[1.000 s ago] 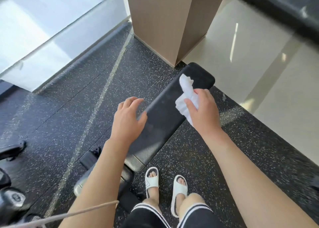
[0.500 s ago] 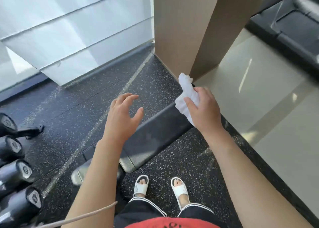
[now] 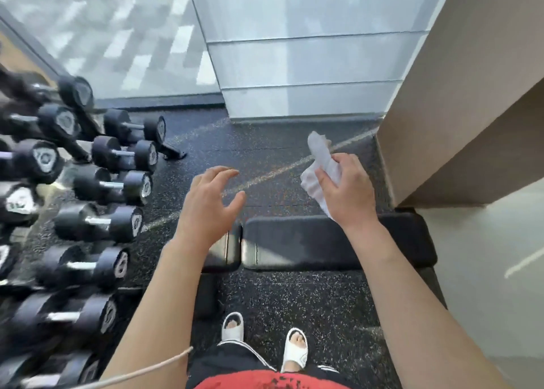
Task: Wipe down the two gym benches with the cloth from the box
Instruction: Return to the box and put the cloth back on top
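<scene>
Dumbbell rack [image 3: 73,141]: far left, tiered, carrying black round-headed dumbbells [image 3: 114,182] with steel handles; several heads bear pale labels, unreadable through blur.

Floor [image 3: 265,150]: black rubber, speckled, crossed by a pale diagonal line.

Left hand [image 3: 206,209]: raised above the floor and the bench's left end, fingers [image 3: 223,172] spread and loosely bent, holding nothing, in contact with nothing.

Gym bench [image 3: 309,241]: black padded upholstery, lying crosswise in front of the person's feet, in two pads with a narrow gap between them. The left pad is short, the right pad long. A lighter patch shows on the near left part of the long pad; whether glare or moisture cannot be told.

Cloth [image 3: 321,162]: white, crumpled, gripped in the right hand [image 3: 350,194] with thumb and fingers curled round it. One end sticks up past the fingers, the other hangs below the palm. It is held in the air above the bench's far edge, clear of the padding.

Pillar [image 3: 459,109]: beige, standing at the right, just beyond the bench's right end.
</scene>
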`<state>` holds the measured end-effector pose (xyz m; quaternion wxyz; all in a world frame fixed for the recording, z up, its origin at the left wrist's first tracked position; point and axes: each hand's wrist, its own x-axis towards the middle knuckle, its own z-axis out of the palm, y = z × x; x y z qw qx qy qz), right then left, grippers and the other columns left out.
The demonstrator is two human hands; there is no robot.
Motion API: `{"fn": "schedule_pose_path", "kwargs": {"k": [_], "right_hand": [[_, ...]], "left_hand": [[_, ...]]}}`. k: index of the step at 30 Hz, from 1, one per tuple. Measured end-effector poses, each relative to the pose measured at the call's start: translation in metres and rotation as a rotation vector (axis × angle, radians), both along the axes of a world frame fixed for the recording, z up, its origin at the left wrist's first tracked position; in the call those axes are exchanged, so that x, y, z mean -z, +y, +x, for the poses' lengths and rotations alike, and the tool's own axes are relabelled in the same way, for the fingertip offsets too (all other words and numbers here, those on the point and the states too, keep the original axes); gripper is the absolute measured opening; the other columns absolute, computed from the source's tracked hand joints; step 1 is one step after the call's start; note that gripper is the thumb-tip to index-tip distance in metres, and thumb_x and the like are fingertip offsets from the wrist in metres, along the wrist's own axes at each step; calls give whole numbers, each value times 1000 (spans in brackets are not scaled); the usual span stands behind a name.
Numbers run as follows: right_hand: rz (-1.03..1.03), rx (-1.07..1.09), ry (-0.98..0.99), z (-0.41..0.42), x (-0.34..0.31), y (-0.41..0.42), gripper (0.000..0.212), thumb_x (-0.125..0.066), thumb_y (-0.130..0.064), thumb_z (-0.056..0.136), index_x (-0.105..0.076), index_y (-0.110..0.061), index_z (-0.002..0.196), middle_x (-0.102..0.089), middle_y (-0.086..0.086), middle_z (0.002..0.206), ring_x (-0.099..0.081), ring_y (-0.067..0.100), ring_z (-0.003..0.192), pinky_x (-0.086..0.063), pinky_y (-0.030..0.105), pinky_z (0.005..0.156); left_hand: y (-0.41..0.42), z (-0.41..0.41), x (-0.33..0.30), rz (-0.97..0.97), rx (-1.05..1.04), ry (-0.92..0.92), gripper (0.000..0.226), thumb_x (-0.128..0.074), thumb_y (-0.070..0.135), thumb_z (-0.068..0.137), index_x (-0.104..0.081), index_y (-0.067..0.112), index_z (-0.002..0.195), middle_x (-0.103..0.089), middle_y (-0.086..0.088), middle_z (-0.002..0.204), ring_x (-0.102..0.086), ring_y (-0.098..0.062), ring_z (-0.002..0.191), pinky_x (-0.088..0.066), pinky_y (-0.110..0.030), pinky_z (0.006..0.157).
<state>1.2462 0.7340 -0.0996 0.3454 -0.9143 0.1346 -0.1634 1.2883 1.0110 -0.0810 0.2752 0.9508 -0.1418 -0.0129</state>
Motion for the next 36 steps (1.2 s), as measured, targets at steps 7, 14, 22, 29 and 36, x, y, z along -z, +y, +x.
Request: {"fn": "schedule_pose_path", "kwargs": {"k": [7, 14, 22, 29, 36], "right_hand": [[49, -260, -16, 9, -16, 82, 31, -68, -33, 98, -63, -11, 119, -64, 5, 111, -62, 24, 96, -44, 33, 79], [67, -488, -17, -10, -30, 177, 26, -69, -31, 97, -63, -13, 116, -63, 4, 109, -60, 24, 95, -45, 35, 79], [19, -622, -56, -64, -38, 267, 23, -68, -33, 98, -63, -16, 113, -62, -2, 106, -57, 18, 91, -38, 30, 76], [-10, -715, -75, -139, -52, 346, 22, -68, -35, 98, -62, -20, 112, -62, -5, 104, -59, 16, 88, -46, 34, 75], [-41, -887, -113, -218, -66, 464, 26, -67, -37, 99, -62, -17, 115, -62, -3, 111, -59, 18, 94, -52, 38, 81]], "left_hand": [[92, -60, -19, 7, -266, -47, 46, -72, 29, 96, -64, 17, 140, -58, -3, 145, -48, -26, 136, -38, -44, 119], [174, -139, -30, 30, -475, -62, 46, -71, 30, 97, -64, 17, 140, -59, -1, 145, -49, -26, 136, -38, -40, 119], [257, -230, -23, 4, -618, -97, 42, -74, 27, 94, -68, 15, 134, -63, -2, 139, -55, -29, 133, -43, -48, 115], [326, -323, -32, -3, -733, -157, 42, -76, 24, 92, -69, 15, 132, -64, -4, 138, -58, -32, 126, -43, -48, 113], [411, -449, -53, 145, -935, -174, 50, -75, 35, 92, -66, 17, 138, -61, -3, 145, -51, -32, 135, -43, -55, 114]]}}
